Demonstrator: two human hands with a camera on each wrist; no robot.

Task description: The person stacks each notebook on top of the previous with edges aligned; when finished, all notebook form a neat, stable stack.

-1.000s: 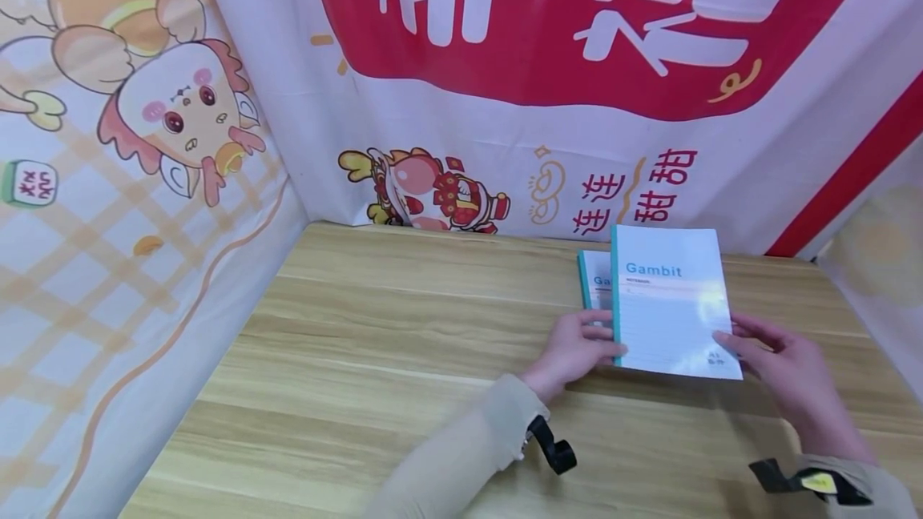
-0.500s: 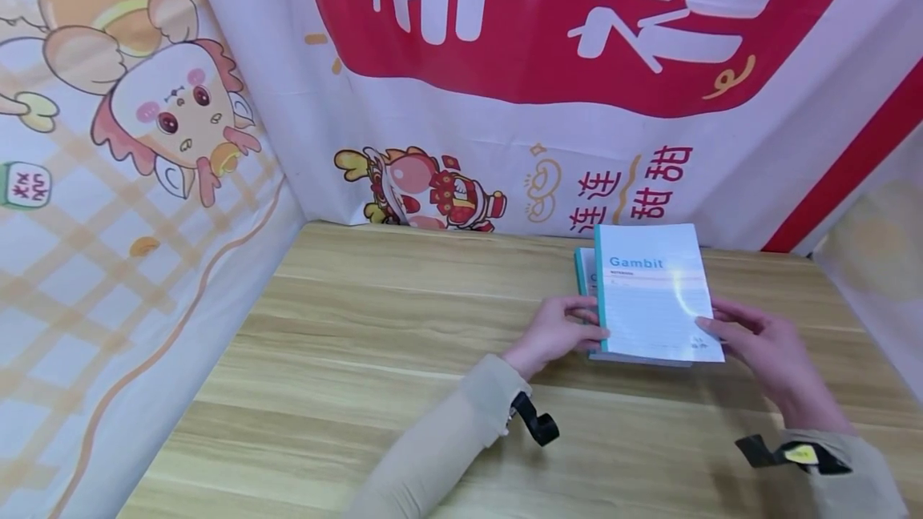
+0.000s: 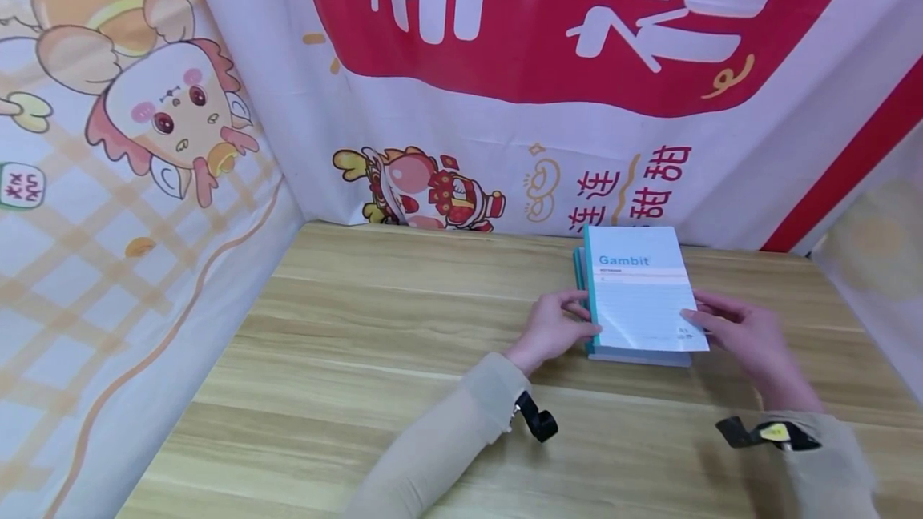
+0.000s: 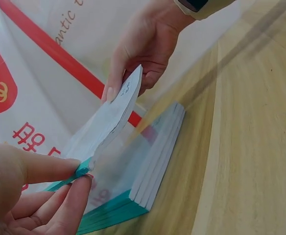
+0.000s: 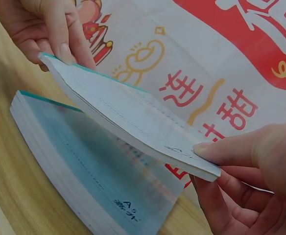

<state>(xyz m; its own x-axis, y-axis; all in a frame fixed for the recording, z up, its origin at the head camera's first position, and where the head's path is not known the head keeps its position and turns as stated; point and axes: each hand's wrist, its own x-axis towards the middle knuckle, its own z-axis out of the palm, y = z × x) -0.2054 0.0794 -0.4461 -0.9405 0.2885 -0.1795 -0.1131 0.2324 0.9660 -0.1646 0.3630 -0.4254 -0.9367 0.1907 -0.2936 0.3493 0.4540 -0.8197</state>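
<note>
Between both hands a white notebook (image 3: 638, 295) with a teal spine and "Gambit" on its cover is held above a stack of like notebooks (image 3: 638, 357). My left hand (image 3: 551, 328) pinches the teal spine between thumb and fingers, plain in the left wrist view. At the opposite edge my right hand (image 3: 746, 343) grips the lower right corner, thumb on the cover and fingers beneath. In the right wrist view the held notebook (image 5: 118, 107) is tilted and apart from the stack (image 5: 99, 171), whose top cover reads "A5". The held notebook hides most of the stack in the head view.
The wooden table (image 3: 360, 359) spreads to the left and front of the stack. A printed cloth (image 3: 541, 86) hangs directly behind the table's back edge. Another patterned cloth (image 3: 144, 263) hangs along the left side. Black straps circle both wrists.
Both hands have moved left with the held notebook. It now lies more squarely over the stack, covering more of it in the head view.
</note>
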